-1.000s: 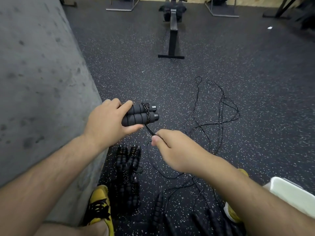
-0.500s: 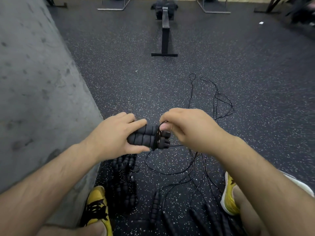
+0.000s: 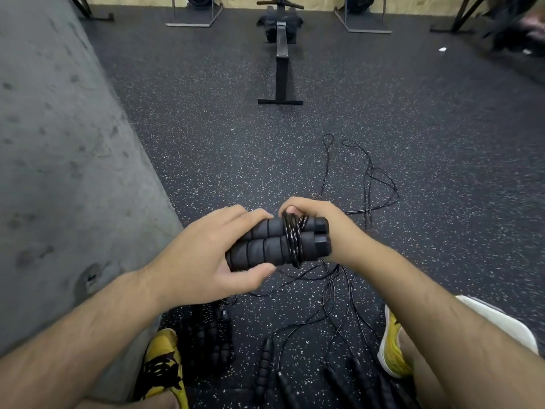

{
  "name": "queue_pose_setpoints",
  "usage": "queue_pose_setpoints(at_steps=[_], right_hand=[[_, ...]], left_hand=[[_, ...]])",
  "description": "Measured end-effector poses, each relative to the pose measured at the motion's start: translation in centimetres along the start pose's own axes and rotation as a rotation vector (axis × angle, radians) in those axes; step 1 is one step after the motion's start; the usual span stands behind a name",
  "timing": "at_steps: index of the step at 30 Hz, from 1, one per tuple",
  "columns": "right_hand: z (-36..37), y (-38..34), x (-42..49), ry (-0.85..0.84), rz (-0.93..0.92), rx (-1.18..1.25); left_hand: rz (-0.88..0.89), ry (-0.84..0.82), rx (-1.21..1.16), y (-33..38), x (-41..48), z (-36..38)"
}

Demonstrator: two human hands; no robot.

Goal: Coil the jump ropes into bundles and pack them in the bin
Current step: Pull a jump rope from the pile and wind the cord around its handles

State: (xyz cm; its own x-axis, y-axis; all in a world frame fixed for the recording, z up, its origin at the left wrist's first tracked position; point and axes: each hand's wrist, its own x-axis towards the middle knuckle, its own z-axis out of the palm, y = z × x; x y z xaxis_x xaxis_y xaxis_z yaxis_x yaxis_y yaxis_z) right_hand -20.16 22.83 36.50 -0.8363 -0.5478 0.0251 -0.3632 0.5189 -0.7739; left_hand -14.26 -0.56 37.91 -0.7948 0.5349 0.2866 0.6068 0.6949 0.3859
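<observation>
Head view: left hand [image 3: 206, 255] clamps paired handles [image 3: 262, 247] lying crosswise, caps toward the right hand [image 3: 324, 219]. Right hand pinches the wrapped cord [image 3: 292, 237].

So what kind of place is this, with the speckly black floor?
Most likely a gym. The floor is speckled black rubber matting, what looks like a rowing machine stands further ahead, and a jump rope is held up with its cord wrapped round the handles, more ropes lying below.

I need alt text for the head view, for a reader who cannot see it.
The left hand grips two foam handles side by side, with black cord wrapped around them; the right hand pinches the cord. Loose cord and more handles lie on the floor.
</observation>
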Motion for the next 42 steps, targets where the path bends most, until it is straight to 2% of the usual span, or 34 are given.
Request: queue_pose_setpoints(at_steps=[5, 8, 12, 22, 27, 35, 42], right_hand=[[3.9, -1.2, 0.8, -0.027, 0.232, -0.028], [5.2, -2.1, 0.7, 0.013, 0.248, 0.03], [6.0, -2.9, 0.2, -0.022, 0.221, 0.118], [4.4, -4.6, -0.4, -0.015, 0.23, -0.018], [2.4, -5.3, -1.2, -0.052, 0.178, -0.116], [0.3, -5.2, -1.5, 0.036, -0.086, -0.581], [-1.1, -3.7, -0.8, 0.036, -0.199, -0.642]], left_hand=[[-0.094, 0.065, 0.096, -1.3, 0.2, -0.3], [-0.158, 0.106, 0.17, -2.4, 0.4, 0.0], [-0.22, 0.145, 0.284, -3.9, 0.7, 0.0], [-0.273, 0.11, 0.421, -5.6, 0.9, -0.3], [-0.279, 0.062, 0.515, -6.1, 0.8, -0.3], [-0.127, -0.074, 0.522, -5.6, 0.6, 0.8], [0.035, -0.13, 0.358, -4.1, 0.4, 1.3]])
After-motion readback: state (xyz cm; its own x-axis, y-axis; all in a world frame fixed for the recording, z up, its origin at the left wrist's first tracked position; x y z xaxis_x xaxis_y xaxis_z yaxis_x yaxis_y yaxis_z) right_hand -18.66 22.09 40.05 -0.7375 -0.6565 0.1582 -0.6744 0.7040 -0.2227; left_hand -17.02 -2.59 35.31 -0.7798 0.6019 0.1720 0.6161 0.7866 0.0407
